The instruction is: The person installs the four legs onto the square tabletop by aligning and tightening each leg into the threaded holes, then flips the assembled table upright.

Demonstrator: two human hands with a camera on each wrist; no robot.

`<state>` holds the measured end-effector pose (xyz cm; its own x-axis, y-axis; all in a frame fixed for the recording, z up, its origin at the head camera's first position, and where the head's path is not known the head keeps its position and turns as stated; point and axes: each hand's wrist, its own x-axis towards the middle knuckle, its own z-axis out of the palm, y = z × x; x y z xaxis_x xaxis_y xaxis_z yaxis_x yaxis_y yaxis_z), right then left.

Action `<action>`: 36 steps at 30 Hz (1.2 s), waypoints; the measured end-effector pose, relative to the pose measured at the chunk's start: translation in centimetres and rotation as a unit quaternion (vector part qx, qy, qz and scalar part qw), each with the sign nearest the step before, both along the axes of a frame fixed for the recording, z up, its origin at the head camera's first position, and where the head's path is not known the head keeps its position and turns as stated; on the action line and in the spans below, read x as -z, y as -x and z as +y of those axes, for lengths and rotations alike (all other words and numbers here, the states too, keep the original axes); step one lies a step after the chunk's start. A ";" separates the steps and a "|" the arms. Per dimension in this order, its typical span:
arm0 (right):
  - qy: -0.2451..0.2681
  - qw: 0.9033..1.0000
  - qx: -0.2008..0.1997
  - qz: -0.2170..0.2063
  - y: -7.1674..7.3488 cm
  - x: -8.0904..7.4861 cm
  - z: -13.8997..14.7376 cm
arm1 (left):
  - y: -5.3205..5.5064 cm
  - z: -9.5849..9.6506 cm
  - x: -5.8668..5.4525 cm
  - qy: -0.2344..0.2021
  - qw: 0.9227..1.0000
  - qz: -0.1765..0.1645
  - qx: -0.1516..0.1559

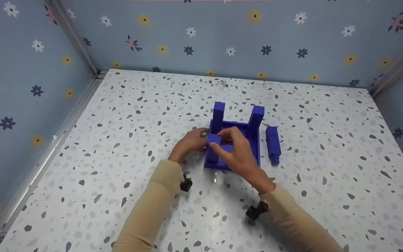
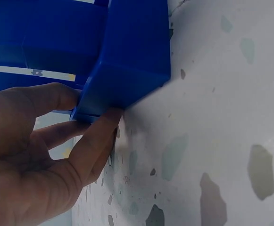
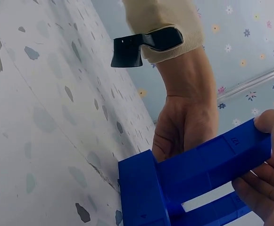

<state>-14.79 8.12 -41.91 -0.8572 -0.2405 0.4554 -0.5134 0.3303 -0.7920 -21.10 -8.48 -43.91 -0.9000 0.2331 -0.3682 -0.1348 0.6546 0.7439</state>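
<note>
A blue square base (image 1: 258, 154) with a raised rim lies flat on the table, posts pointing up like an upturned toy table. My right hand (image 1: 239, 152) pinches the top of the near-left leg (image 1: 215, 139) between thumb and fingers. In the right wrist view this leg (image 3: 207, 165) stands on the base with its lower end against it. My left hand (image 1: 192, 140) holds the base's left side; the left wrist view has thumb and fingers at the rim (image 2: 132, 52). Two back legs, left (image 1: 218, 113) and right (image 1: 256, 119), stand upright. The near-left leg's joint is hidden.
A loose blue leg (image 1: 273, 143) with a narrower peg end lies right of the base. The speckled white table (image 1: 327, 168) is bounded by flowered blue panels (image 1: 215, 35) at the back and sides. Black wrist mounts (image 1: 186, 183) protrude below both wrists.
</note>
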 end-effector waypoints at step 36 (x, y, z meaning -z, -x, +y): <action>0.011 1.000 0.005 -0.006 -1.8 -2.9 -0.5 | 0.1 0.2 -0.1 0.026 1.000 0.006 0.003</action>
